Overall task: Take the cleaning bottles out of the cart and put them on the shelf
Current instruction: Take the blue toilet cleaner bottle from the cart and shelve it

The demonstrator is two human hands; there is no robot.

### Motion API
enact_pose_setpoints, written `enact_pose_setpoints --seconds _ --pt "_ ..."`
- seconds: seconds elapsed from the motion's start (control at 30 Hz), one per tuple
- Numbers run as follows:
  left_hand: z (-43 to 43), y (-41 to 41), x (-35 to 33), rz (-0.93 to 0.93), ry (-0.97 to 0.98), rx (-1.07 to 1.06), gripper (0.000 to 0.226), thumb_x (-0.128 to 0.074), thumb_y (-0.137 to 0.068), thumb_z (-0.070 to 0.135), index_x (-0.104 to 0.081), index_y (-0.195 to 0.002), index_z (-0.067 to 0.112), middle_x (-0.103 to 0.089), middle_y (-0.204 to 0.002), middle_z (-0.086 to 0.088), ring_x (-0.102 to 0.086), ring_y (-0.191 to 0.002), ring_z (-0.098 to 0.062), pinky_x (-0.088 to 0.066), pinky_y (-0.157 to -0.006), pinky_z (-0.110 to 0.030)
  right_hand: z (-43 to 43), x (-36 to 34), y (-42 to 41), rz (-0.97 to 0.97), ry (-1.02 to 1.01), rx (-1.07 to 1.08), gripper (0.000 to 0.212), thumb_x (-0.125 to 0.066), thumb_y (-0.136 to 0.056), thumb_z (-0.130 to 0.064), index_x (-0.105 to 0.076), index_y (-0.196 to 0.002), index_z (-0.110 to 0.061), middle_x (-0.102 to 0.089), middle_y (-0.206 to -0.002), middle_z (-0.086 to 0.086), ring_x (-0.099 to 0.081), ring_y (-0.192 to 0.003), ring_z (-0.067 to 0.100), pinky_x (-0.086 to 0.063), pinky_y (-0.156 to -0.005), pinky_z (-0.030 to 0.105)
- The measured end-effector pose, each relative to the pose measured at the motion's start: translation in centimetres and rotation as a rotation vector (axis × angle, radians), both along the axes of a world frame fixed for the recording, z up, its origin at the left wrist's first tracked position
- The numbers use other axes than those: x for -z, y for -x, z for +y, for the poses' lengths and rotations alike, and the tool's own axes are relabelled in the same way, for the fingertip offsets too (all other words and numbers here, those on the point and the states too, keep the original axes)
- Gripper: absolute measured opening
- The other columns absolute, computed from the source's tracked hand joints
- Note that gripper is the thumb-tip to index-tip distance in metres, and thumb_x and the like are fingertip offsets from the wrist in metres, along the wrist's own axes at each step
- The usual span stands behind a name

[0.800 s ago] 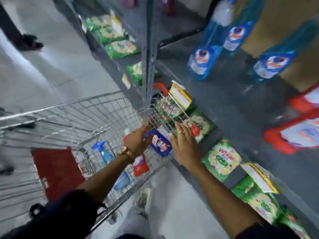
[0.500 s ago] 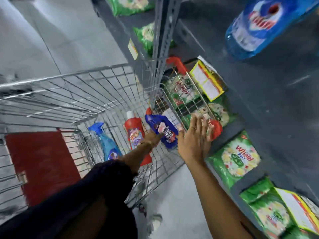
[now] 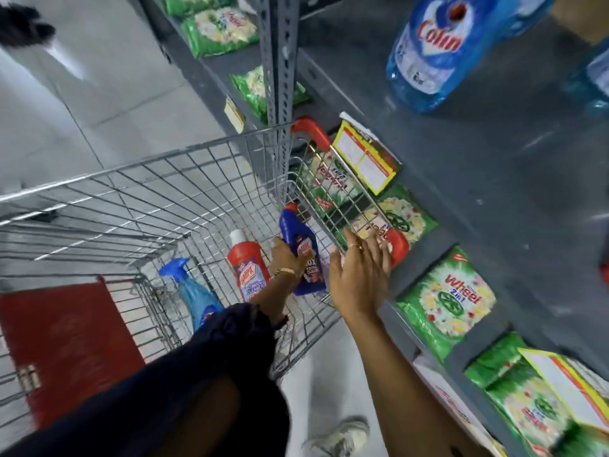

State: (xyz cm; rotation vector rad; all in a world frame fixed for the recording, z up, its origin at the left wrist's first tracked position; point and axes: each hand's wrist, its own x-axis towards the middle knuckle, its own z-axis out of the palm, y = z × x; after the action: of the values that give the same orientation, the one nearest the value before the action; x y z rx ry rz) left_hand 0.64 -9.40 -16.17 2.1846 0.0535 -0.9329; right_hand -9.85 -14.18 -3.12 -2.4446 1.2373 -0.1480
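A wire cart (image 3: 138,199) stands against a grey metal shelf (image 3: 478,166). Inside the cart lie a dark blue cleaner bottle (image 3: 298,245), a red cleaner bottle with a white cap (image 3: 247,268) and a light blue spray bottle (image 3: 194,291). My left hand (image 3: 285,258) reaches down into the cart and is closed around the dark blue bottle. My right hand (image 3: 361,272) is spread flat, fingers apart, against the cart's rim beside its red handle (image 3: 397,247). Blue refill pouches (image 3: 438,51) lie on the shelf above.
Green detergent packs (image 3: 445,305) fill the lower shelf on the right and further back (image 3: 220,34). Yellow price tags (image 3: 365,156) hang on the shelf edge. A steel upright (image 3: 280,77) stands by the cart's corner. A red panel (image 3: 66,344) lies in the cart's left part.
My left hand has gone deeper into the cart and closed on the dark blue bottle. My right hand stays spread on the cart's rim. The view has tilted down.
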Motion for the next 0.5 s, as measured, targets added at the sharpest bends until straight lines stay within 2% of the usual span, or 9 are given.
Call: enact_pose_setpoints --seconds 0.07,0.13,0.2,0.23,0.27,0.3,0.37,0.43,0.5 --pt "1.3 -0.8 -3.1 -0.017 0.103 0.033 0.054 -0.075 -0.076 0.029 -0.039 -0.11 0.008 -0.063 -0.113 -0.02 -0.064 -0.087 -0.03 -0.056 -0.076 -0.042 -0.1 -0.5 0.2 0.012 -0.059 -0.031 0.048 -0.047 -0.094 -0.032 -0.043 -0.139 -0.013 -0.047 -0.146 0.008 -0.023 -0.145 0.022 -0.009 -0.12 0.041" --pt "3.0 -1.2 -7.5 0.041 0.277 0.001 0.051 -0.076 -0.077 0.023 -0.04 -0.111 0.013 -0.065 -0.113 -0.017 -0.066 -0.078 -0.021 -0.059 -0.062 -0.033 -0.4 -1.7 0.4 0.009 -0.187 -0.034 0.047 -0.043 -0.096 -0.035 -0.045 -0.137 -0.012 -0.049 -0.144 0.011 -0.034 -0.14 0.026 -0.02 -0.118 0.042" --pt "4.8 -1.2 -13.0 0.08 0.417 -0.004 0.051 -0.078 -0.075 0.021 -0.043 -0.111 0.015 -0.066 -0.111 -0.013 -0.069 -0.075 -0.016 -0.059 -0.056 -0.025 -0.4 -4.3 0.9 -0.11 -0.44 0.039 0.044 -0.041 -0.097 -0.037 -0.052 -0.129 -0.009 -0.061 -0.13 0.014 -0.055 -0.121 0.029 -0.044 -0.101 0.044" --pt "5.6 -0.9 -15.9 0.098 0.476 0.012 0.049 -0.079 -0.073 0.021 -0.046 -0.108 0.017 -0.068 -0.108 -0.01 -0.071 -0.075 -0.016 -0.06 -0.056 -0.026 -0.1 -5.7 1.5 -0.199 -0.578 0.08 0.044 -0.041 -0.097 -0.04 -0.054 -0.126 -0.009 -0.064 -0.123 0.011 -0.06 -0.112 0.026 -0.051 -0.09 0.039" --pt "6.3 -0.4 -18.9 0.113 0.528 0.043 0.046 -0.08 -0.071 0.023 -0.049 -0.104 0.021 -0.069 -0.103 -0.007 -0.073 -0.073 -0.015 -0.06 -0.055 -0.025 0.4 -7.3 2.4 -0.272 -0.711 0.115 0.046 -0.042 -0.095 -0.045 -0.055 -0.123 -0.011 -0.065 -0.118 0.008 -0.061 -0.108 0.023 -0.052 -0.083 0.034" --pt "7.1 0.4 -22.0 0.118 0.568 0.094 0.045 -0.082 -0.068 0.025 -0.051 -0.101 0.024 -0.07 -0.098 -0.004 -0.074 -0.07 -0.012 -0.059 -0.054 -0.024 1.1 -9.3 3.7 -0.338 -0.837 0.155 0.048 -0.045 -0.091 -0.053 -0.057 -0.12 -0.016 -0.064 -0.113 0.004 -0.061 -0.107 0.021 -0.052 -0.082 0.033" --pt "8.0 2.2 -26.5 0.131 0.627 0.178 0.051 -0.084 -0.057 0.031 -0.055 -0.1 0.025 -0.073 -0.092 -0.002 -0.074 -0.069 -0.011 -0.058 -0.054 -0.023 2.6 -12.1 6.2 -0.468 -1.088 0.226 0.048 -0.055 -0.076 -0.062 -0.063 -0.105 -0.025 -0.066 -0.107 0.001 -0.062 -0.102 0.022 -0.053 -0.087 0.044" --pt "8.6 5.0 -30.0 0.138 0.682 0.275 0.044 -0.081 -0.061 0.03 -0.061 -0.1 0.026 -0.075 -0.092 -0.003 -0.073 -0.072 -0.013 -0.058 -0.057 -0.024 3.8 -14.8 9.7 -0.637 -1.241 0.265 0.05 -0.059 -0.07 -0.056 -0.066 -0.102 -0.018 -0.071 -0.1 0.007 -0.066 -0.091 0.025 -0.056 -0.08 0.046" --pt "8.9 8.2 -32.1 0.173 0.703 0.348 0.023 -0.071 -0.077 0.028 -0.065 -0.098 0.032 -0.075 -0.085 0.004 -0.071 -0.068 -0.007 -0.057 -0.053 -0.022 4.6 -16.9 13.6 -0.758 -1.287 0.292 0.051 -0.062 -0.073 -0.047 -0.066 -0.107 -0.01 -0.071 -0.099 0.013 -0.066 -0.088 0.031 -0.056 -0.079 0.048"
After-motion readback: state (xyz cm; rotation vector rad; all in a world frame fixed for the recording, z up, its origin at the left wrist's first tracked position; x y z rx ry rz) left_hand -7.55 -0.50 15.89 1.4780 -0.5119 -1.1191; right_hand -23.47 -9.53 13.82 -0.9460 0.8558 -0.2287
